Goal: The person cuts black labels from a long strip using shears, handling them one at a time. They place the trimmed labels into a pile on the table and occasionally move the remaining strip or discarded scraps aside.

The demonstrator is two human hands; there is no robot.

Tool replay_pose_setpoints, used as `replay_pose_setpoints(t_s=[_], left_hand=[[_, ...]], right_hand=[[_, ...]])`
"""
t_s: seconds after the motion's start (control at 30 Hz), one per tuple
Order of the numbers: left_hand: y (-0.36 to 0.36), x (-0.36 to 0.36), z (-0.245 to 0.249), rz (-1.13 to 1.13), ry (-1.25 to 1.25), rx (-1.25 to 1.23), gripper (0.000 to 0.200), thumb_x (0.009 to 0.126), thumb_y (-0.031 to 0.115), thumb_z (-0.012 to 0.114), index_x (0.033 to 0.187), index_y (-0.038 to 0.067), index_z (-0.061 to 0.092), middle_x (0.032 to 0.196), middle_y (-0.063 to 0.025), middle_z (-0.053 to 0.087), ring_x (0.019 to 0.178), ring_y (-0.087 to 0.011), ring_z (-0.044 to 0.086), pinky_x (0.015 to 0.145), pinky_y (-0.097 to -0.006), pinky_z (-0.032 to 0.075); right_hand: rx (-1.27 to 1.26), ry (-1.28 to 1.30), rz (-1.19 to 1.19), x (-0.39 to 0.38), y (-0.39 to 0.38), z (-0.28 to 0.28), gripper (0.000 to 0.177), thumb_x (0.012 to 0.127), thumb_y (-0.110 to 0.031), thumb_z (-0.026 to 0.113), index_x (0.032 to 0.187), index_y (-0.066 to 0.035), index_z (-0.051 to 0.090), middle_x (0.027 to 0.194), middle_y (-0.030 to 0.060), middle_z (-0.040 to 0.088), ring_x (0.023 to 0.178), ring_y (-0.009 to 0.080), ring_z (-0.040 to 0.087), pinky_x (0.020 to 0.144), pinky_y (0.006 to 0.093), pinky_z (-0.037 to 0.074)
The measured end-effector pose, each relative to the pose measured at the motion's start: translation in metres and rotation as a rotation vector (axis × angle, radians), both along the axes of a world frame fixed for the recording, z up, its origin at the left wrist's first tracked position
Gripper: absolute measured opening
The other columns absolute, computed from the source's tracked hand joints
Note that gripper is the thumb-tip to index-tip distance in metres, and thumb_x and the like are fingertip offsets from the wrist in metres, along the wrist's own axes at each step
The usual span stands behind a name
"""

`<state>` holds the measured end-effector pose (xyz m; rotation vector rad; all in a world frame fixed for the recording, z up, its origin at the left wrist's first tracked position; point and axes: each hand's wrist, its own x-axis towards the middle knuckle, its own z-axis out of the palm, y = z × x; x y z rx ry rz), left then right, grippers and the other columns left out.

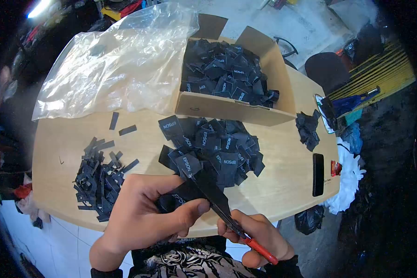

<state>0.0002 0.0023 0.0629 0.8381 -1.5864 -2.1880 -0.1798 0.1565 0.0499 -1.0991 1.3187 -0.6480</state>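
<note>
My left hand (146,211) pinches a black fabric label (186,193) with white print between thumb and fingers, low over the table's near edge. My right hand (259,236) grips red-handled scissors (227,215), whose dark blades lie across that label. Just beyond lies a pile of black labels printed EPSON (213,150) on the wooden table (282,180). To the left sits a heap of narrow black offcut strips (99,178).
An open cardboard box (231,109) full of black labels stands behind the pile. A large clear plastic bag (120,60) covers the table's far left. A small heap of labels (308,129) and a black phone (318,174) lie at the right edge.
</note>
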Motion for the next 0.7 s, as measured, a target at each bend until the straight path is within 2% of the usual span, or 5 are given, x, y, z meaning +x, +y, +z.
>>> replay_pose_setpoints(t_s=[0.17,0.3,0.47,0.6,0.7], left_hand=[[-0.001,0.001,0.000,0.001,-0.013,-0.034,0.012,0.080,0.008,0.066,0.084,-0.004,0.066,0.051,0.0011,0.053,0.046,-0.0006,0.047,0.040,-0.0171,0.034],[0.000,0.004,-0.006,0.001,0.006,-0.032,0.012,0.081,0.009,0.067,0.083,-0.003,0.066,0.051,0.0010,0.054,0.046,-0.0004,0.048,0.039,-0.0171,0.034],[-0.001,0.004,-0.007,0.001,0.084,-0.003,0.012,0.081,0.009,0.067,0.084,-0.002,0.066,0.053,0.0007,0.056,0.046,-0.0004,0.048,0.040,-0.0169,0.035],[0.000,0.004,-0.008,0.007,0.080,-0.009,0.013,0.081,0.010,0.066,0.085,-0.002,0.066,0.054,0.0012,0.055,0.048,0.0000,0.048,0.040,-0.0165,0.034],[-0.002,0.005,-0.007,-0.011,0.071,-0.004,0.012,0.081,0.009,0.066,0.083,-0.003,0.065,0.054,0.0015,0.055,0.048,0.0001,0.047,0.041,-0.0173,0.034]], right_hand=[[0.073,0.068,0.027,0.002,-0.005,0.011,0.081,0.066,-0.062,0.066,0.116,-0.004,0.040,0.087,0.0110,0.051,0.069,0.0237,0.052,0.064,0.0308,0.042],[0.017,0.005,-0.002,0.001,-0.004,0.007,0.077,0.066,-0.059,0.067,0.114,-0.005,0.041,0.083,0.0113,0.050,0.069,0.0232,0.052,0.063,0.0306,0.041],[0.013,0.034,0.038,-0.001,-0.004,0.013,0.066,0.069,-0.046,0.074,0.111,-0.005,0.042,0.076,0.0099,0.051,0.066,0.0224,0.054,0.060,0.0309,0.041],[0.073,0.044,0.028,0.001,-0.003,0.012,0.064,0.071,-0.043,0.074,0.111,-0.005,0.042,0.076,0.0094,0.052,0.065,0.0217,0.054,0.059,0.0303,0.041],[0.007,0.040,-0.013,0.002,-0.002,0.010,0.064,0.071,-0.045,0.073,0.111,-0.005,0.043,0.074,0.0082,0.051,0.064,0.0209,0.053,0.057,0.0291,0.040]])
